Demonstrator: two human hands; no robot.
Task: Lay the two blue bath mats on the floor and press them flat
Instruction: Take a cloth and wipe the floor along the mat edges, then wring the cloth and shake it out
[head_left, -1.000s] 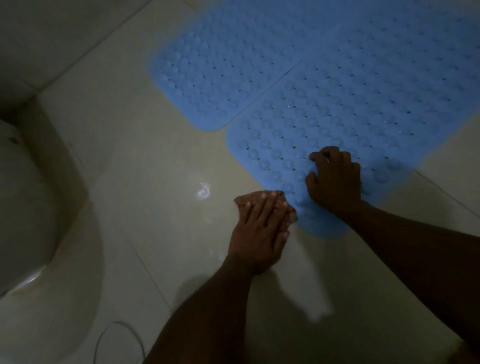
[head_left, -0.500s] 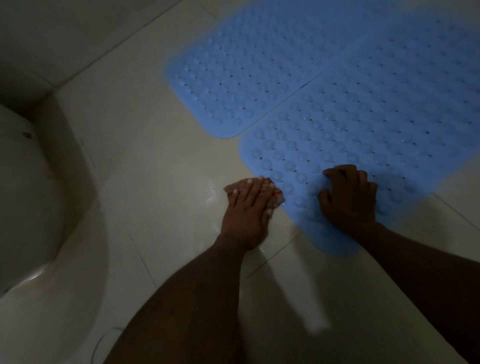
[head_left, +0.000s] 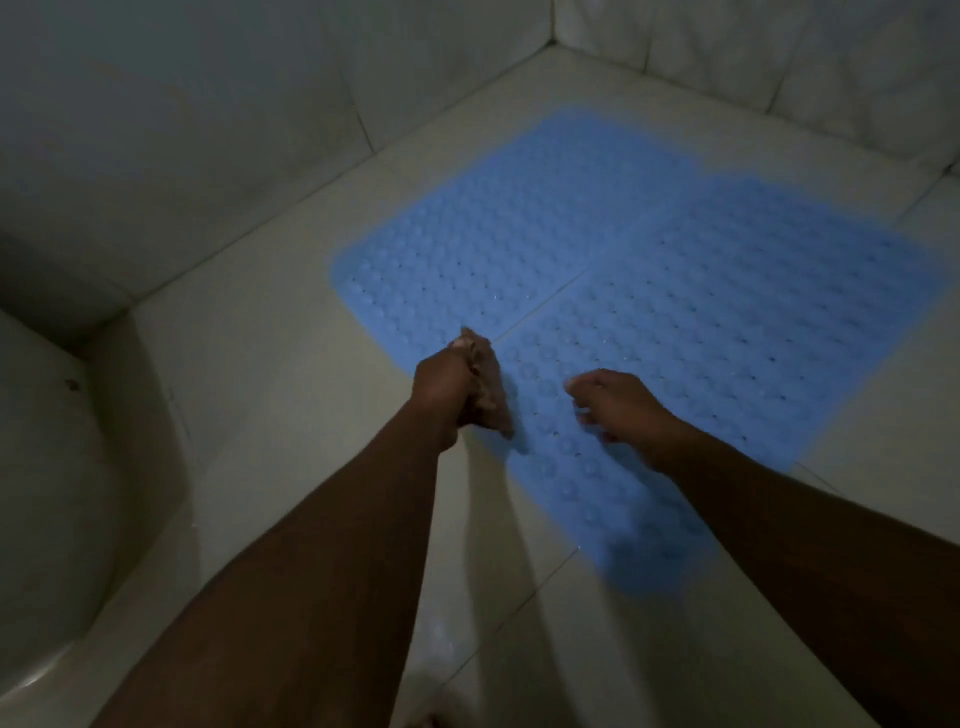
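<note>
Bath mats, both blue, are being shown lying flat on the pale tiled floor (head_left: 291, 374), side by side with their edges touching: the far mat (head_left: 519, 223) toward the wall (head_left: 208, 130), the near mat (head_left: 727, 322) beneath the hands. A crumpled brown cloth (head_left: 485, 384) is being gripped in the left hand (head_left: 441, 384), at the near mat's left edge. Nothing is being held by the right hand (head_left: 623, 410), which is being kept apart from the left, over the near mat, fingers loosely curled; contact cannot be told. A white fixture (head_left: 52, 467) is being partly shown at far left.
</note>
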